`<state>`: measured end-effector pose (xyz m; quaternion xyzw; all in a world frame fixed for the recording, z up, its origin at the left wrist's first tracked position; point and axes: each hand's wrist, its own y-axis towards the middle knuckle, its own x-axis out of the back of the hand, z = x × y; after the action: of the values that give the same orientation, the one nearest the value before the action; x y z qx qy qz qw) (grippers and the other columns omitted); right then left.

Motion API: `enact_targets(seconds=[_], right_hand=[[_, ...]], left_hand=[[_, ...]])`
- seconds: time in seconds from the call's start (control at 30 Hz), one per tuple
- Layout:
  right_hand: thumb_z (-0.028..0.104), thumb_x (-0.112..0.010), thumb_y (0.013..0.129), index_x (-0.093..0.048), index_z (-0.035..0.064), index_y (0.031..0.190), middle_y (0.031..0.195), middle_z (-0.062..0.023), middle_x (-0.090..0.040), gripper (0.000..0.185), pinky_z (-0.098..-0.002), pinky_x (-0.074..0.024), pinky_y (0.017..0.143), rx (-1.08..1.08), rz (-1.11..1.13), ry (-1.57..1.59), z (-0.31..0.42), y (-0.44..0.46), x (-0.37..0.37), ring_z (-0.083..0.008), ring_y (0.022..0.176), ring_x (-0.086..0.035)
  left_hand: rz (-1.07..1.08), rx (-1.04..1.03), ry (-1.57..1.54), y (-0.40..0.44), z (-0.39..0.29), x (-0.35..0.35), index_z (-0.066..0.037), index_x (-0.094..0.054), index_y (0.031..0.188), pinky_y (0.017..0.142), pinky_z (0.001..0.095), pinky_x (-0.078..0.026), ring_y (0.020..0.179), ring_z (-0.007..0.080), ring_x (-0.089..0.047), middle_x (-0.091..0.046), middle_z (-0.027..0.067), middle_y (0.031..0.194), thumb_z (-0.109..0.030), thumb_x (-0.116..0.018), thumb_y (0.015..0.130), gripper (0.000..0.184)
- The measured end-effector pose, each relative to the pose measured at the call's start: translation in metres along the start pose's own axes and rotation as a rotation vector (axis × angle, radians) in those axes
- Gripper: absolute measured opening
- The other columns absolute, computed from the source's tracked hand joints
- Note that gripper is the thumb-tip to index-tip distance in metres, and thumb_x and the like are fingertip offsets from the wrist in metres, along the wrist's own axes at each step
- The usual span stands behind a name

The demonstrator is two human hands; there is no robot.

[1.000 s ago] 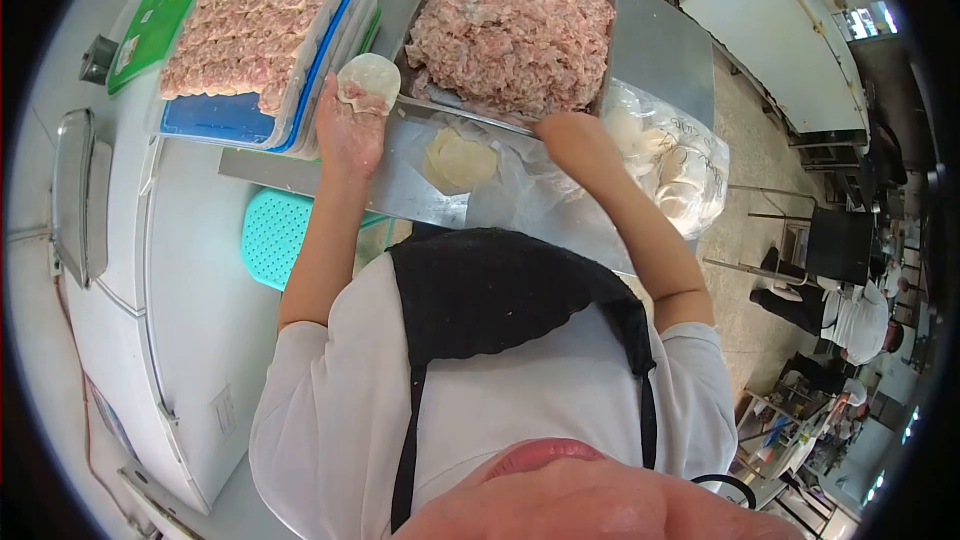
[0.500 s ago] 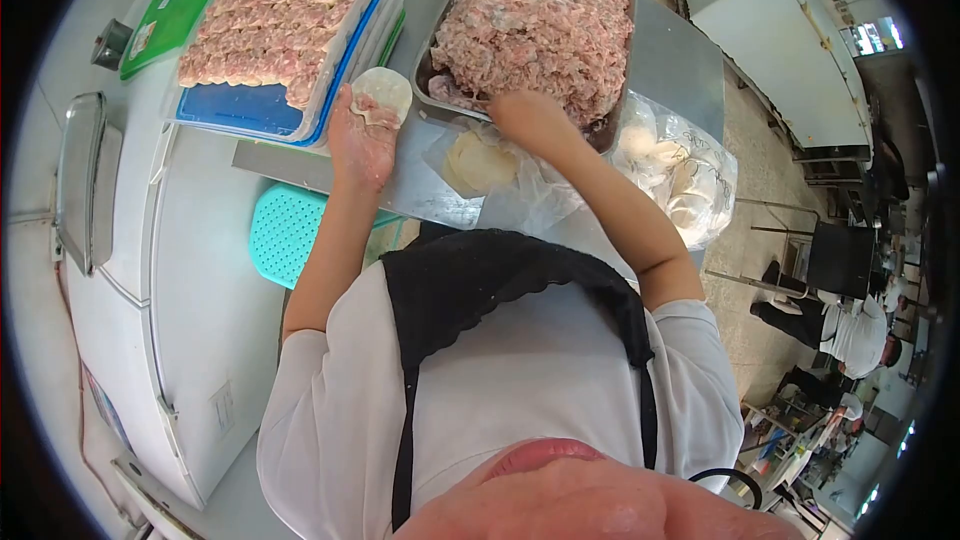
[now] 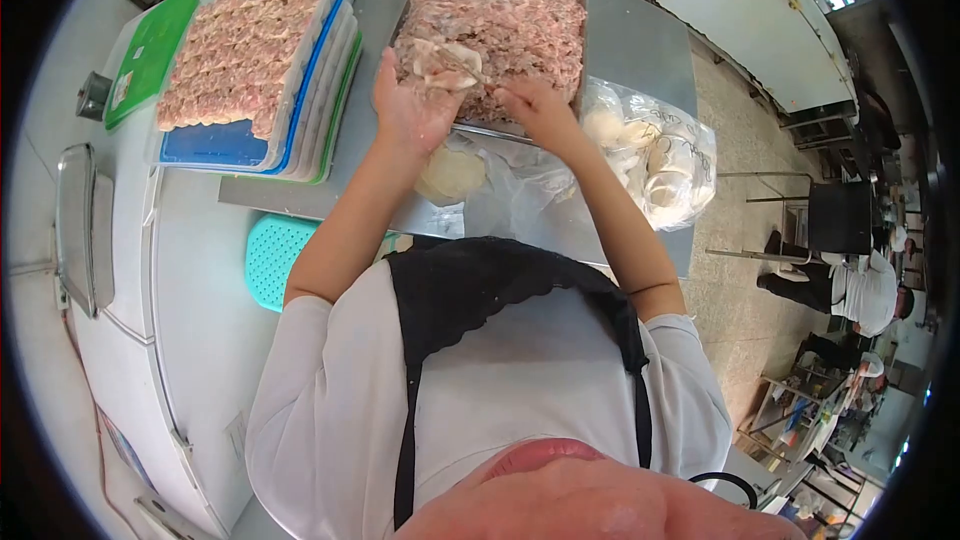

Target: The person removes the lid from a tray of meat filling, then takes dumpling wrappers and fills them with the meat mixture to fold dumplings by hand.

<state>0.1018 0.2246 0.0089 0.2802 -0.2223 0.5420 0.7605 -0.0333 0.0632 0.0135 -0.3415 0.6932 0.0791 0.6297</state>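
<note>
My left hand [image 3: 412,112] is turned palm up and cups a round dumpling wrapper [image 3: 436,68] with some meat filling on it, above the near left part of the metal tray [image 3: 584,60]. Minced meat filling [image 3: 500,0] is heaped in that tray. Close to the wrapper, my right hand [image 3: 540,112] is closed with its fingers pinched around what looks like a thin filling spatula [image 3: 470,70]; most of it is hard to make out. Below my hands, a stack of pale round wrappers [image 3: 452,176] lies on thin plastic.
At left, a clear plastic box [image 3: 335,5] with rows of shaped meat dumplings [image 3: 245,50] tops stacked containers. A green lid [image 3: 150,60] lies beyond it. Bagged white wrappers [image 3: 668,165] sit at right. A turquoise stool [image 3: 270,258] stands below. Another person [image 3: 865,292] is far right.
My left hand has moved right with the wrapper, from beside the box to over the tray. My right hand has come up out of the meat filling toward the wrapper.
</note>
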Motion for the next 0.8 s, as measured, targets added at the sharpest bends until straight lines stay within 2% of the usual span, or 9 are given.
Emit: enact_targets(seconds=[0.07,0.2,0.27,0.3,0.37,0.5,0.7,0.77,0.8], right_hand=[[0.026,-0.056,0.095,-0.069,0.0024,0.097,0.074,-0.0194,-0.061,0.027,-0.0435,-0.0481,0.072,0.067,-0.095,-0.102,-0.013,-0.011,-0.008,-0.0363,0.076,-0.060],[0.031,-0.056,0.095,-0.070,0.0041,0.098,0.076,-0.0203,-0.062,0.030,-0.0460,-0.0487,0.074,0.107,-0.015,-0.275,-0.022,-0.027,0.044,-0.0376,0.083,-0.061],[0.032,-0.054,0.095,-0.070,0.0044,0.094,0.077,-0.0202,-0.063,0.032,-0.0481,-0.0489,0.075,0.008,0.075,-0.473,-0.013,-0.030,0.075,-0.0375,0.083,-0.063],[0.032,-0.054,0.095,-0.070,0.0044,0.094,0.077,-0.0202,-0.063,0.032,-0.0481,-0.0489,0.075,0.007,0.077,-0.472,-0.014,-0.027,0.082,-0.0375,0.083,-0.063],[0.032,-0.053,0.095,-0.068,0.0036,0.086,0.078,-0.0174,-0.065,0.034,-0.0473,-0.0511,0.070,0.004,0.004,-0.703,-0.024,-0.014,0.092,-0.0357,0.079,-0.065],[0.030,-0.052,0.095,-0.065,0.0047,0.077,0.079,-0.0147,-0.066,0.033,-0.0458,-0.0529,0.064,0.026,-0.151,-0.886,-0.054,-0.007,0.057,-0.0337,0.073,-0.066],[0.031,-0.054,0.093,-0.066,0.0064,0.078,0.078,-0.0135,-0.067,0.032,-0.0441,-0.0540,0.062,0.117,0.064,-0.783,-0.044,-0.043,0.043,-0.0324,0.074,-0.067],[0.031,-0.054,0.093,-0.068,0.0065,0.077,0.077,-0.0131,-0.067,0.032,-0.0446,-0.0536,0.060,0.237,0.297,-0.837,-0.045,-0.052,0.036,-0.0320,0.074,-0.068],[0.031,-0.054,0.093,-0.068,0.0065,0.077,0.077,-0.0131,-0.067,0.032,-0.0446,-0.0536,0.060,0.236,0.303,-0.837,-0.044,-0.051,0.042,-0.0320,0.074,-0.068]], left_hand=[[0.099,-0.098,0.028,0.005,0.005,-0.008,0.009,-0.036,0.136,0.101,0.0488,-0.045,0.120,0.0374,-0.052,-0.049,0.0244,0.131,-0.057,-0.044,0.095,0.078],[0.031,0.019,-0.039,0.022,-0.004,0.038,0.008,-0.037,0.136,0.104,0.0505,-0.042,0.121,0.0375,-0.052,-0.049,0.0246,0.133,-0.059,-0.044,0.094,0.080],[0.582,0.180,-0.223,0.047,-0.018,0.084,0.007,-0.037,0.138,0.107,0.0508,-0.040,0.122,0.0382,-0.051,-0.050,0.0243,0.134,-0.057,-0.045,0.094,0.078],[0.580,0.181,-0.224,0.036,-0.016,0.064,0.007,-0.037,0.138,0.107,0.0508,-0.040,0.122,0.0382,-0.051,-0.050,0.0243,0.134,-0.057,-0.045,0.094,0.078],[0.010,-0.209,0.063,0.013,-0.018,0.022,0.007,-0.039,0.138,0.106,0.0498,-0.041,0.122,0.0374,-0.052,-0.052,0.0235,0.131,-0.054,-0.046,0.095,0.076],[0.004,-0.314,0.011,-0.001,-0.025,0.007,0.006,-0.046,0.131,0.100,0.0475,-0.046,0.115,0.0343,-0.057,-0.056,0.0220,0.126,-0.051,-0.053,0.093,0.069],[-0.060,-0.312,0.010,-0.007,-0.022,0.014,0.006,-0.042,0.137,0.106,0.0494,-0.041,0.123,0.0362,-0.052,-0.052,0.0234,0.133,-0.047,-0.052,0.094,0.069],[-0.061,-0.295,0.023,-0.004,-0.019,0.019,0.006,-0.043,0.137,0.106,0.0488,-0.041,0.122,0.0360,-0.052,-0.052,0.0234,0.133,-0.047,-0.052,0.094,0.068],[-0.065,-0.281,0.036,-0.001,-0.017,0.024,0.006,-0.044,0.136,0.107,0.0482,-0.041,0.122,0.0358,-0.052,-0.052,0.0233,0.133,-0.046,-0.053,0.094,0.068]])
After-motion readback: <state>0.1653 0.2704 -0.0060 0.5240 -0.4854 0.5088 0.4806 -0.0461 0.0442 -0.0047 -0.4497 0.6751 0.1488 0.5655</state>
